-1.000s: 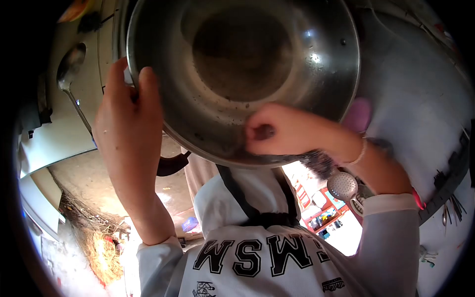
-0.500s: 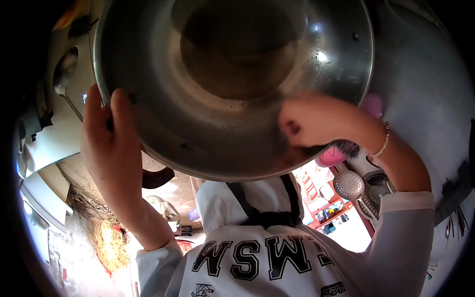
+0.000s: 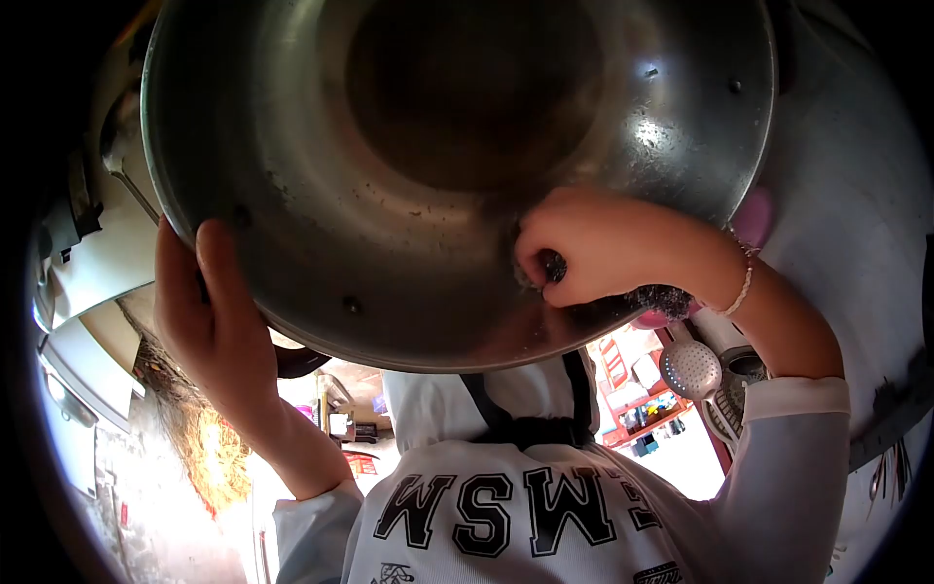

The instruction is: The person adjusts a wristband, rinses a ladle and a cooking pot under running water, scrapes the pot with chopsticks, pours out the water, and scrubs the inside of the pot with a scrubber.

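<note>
A large metal wok (image 3: 418, 273) fills the upper middle of the view, its inside facing the camera, with small specks and droplets on its surface. My left hand (image 3: 219, 311) grips its left rim, thumb over the edge. Against the lower right inner wall, my right hand (image 3: 603, 243) is closed in a fist around a metal scouring pad (image 3: 553, 265), which shows only in part between the fingers. A dark handle (image 3: 300, 360) sticks out below the rim near my left hand.
A perforated skimmer (image 3: 690, 369) hangs or lies at the lower right, beside fuzzy steel wool (image 3: 662, 298) and a pink item (image 3: 753, 218). A large spoon (image 3: 122, 146) is at the left. Straw (image 3: 219, 457) shows at the lower left, red shelves (image 3: 642, 404) below the wok.
The wok has come closer and lower, its left rim moving left with my left hand. My right hand has shifted along the inner wall, first right, then slightly back left.
</note>
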Demonstrator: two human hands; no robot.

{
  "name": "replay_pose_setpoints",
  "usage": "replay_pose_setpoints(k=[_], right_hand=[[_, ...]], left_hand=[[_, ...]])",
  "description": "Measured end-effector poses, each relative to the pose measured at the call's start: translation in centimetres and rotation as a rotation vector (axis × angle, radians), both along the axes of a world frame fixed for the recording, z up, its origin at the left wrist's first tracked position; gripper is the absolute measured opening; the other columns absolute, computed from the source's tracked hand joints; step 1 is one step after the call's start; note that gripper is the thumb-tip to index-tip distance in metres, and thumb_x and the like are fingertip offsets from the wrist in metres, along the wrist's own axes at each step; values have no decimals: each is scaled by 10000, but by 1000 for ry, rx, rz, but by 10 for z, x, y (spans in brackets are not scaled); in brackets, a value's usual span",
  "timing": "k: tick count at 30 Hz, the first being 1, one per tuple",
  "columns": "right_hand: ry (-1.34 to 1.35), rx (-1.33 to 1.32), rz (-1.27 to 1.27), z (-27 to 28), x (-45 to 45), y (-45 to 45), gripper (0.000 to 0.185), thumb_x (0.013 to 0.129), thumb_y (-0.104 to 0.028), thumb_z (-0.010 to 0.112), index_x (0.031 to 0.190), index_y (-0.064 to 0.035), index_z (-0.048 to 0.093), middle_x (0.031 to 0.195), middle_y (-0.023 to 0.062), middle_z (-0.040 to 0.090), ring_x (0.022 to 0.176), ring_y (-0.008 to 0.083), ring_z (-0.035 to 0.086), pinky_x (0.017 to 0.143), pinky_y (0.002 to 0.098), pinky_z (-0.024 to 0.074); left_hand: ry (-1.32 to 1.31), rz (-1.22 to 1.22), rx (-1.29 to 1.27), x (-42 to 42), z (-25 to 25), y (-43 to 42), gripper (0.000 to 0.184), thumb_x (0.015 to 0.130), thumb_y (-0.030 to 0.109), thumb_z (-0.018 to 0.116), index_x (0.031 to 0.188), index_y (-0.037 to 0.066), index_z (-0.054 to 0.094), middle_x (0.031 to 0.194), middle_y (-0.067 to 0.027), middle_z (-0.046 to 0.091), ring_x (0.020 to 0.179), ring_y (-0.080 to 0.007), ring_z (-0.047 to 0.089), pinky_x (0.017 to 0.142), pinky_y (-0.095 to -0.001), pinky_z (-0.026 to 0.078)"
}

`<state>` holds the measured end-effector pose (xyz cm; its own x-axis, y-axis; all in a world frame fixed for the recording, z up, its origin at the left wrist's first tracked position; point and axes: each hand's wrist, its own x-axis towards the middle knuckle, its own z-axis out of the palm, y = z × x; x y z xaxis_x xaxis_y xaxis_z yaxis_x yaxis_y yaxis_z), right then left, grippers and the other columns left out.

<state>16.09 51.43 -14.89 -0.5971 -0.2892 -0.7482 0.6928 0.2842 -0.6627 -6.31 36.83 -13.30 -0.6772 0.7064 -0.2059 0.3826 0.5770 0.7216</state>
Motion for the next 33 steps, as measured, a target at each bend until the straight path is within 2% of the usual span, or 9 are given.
replay_pose_setpoints(k=[4, 6, 9, 14, 18, 25, 28, 31, 33], right_hand=[[34, 5, 1, 7, 0, -4, 90, 631, -126, 640, 696, -64, 630, 709, 90, 597, 756, 277, 592, 672, 375, 462], [126, -207, -208, 10, -3, -19, 81, 658, -127, 637, 701, -60, 622, 779, 92, 593, 787, 272, 585, 684, 371, 458], [297, -89, -326, 15, -12, -38, 83, 681, -123, 632, 701, -47, 605, 853, 100, 586, 803, 270, 580, 689, 370, 456], [166, -13, -163, -9, 1, -32, 255, 646, -24, 596, 901, -43, 602, 931, 101, 608, 888, 307, 575, 749, 389, 459], [172, -85, -87, -10, -2, -29, 292, 642, -32, 639, 933, -49, 634, 933, 96, 614, 903, 288, 584, 777, 371, 467], [268, -242, -194, -12, -3, -47, 278, 636, -107, 693, 902, -48, 640, 952, 96, 605, 902, 265, 585, 799, 356, 462], [290, -58, -121, -16, 1, -46, 240, 642, -142, 704, 857, -54, 643, 942, 93, 595, 891, 261, 585, 786, 362, 459], [111, 70, 15, -20, 0, -42, 221, 640, -193, 724, 798, -61, 644, 880, 85, 594, 885, 256, 581, 768, 357, 452], [158, -226, -146, -11, -2, -52, 218, 638, -221, 732, 762, -66, 643, 838, 83, 595, 866, 262, 579, 746, 363, 448]], left_hand=[[-78, 33, 46, 3, 1, -6, 234, 918, 147, 524, 1087, -4, 580, 639, 50, 517, 554, -6, 363, 501, -159, 277], [-21, 25, 36, 4, 0, -12, 225, 914, 140, 527, 1077, -4, 583, 628, 50, 516, 548, -7, 364, 496, -160, 277], [57, 8, 13, 5, -4, -23, 225, 909, 132, 530, 1082, -3, 580, 607, 46, 510, 534, -7, 364, 484, -166, 280], [29, -13, 48, 9, -7, -36, 256, 903, 126, 529, 1121, -4, 561, 593, 34, 504, 522, -9, 370, 472, -174, 290], [43, 20, 81, 14, -7, -39, 278, 902, 118, 525, 1141, -22, 545, 594, 30, 505, 521, -12, 381, 473, -168, 295], [54, 72, 89, 24, -12, -56, 295, 898, 119, 529, 1150, -33, 533, 626, 13, 547, 523, -15, 401, 476, -164, 312], [34, 87, 40, 28, -5, -56, 302, 894, 120, 533, 1153, -35, 530, 623, 0, 560, 519, -16, 414, 474, -169, 323], [89, 80, 30, 28, -7, -57, 306, 889, 120, 537, 1155, -32, 530, 615, -10, 567, 507, -20, 417, 465, -173, 322], [104, 96, 15, 29, -7, -56, 305, 888, 123, 540, 1153, -29, 533, 609, -13, 567, 504, -22, 421, 462, -176, 326]])
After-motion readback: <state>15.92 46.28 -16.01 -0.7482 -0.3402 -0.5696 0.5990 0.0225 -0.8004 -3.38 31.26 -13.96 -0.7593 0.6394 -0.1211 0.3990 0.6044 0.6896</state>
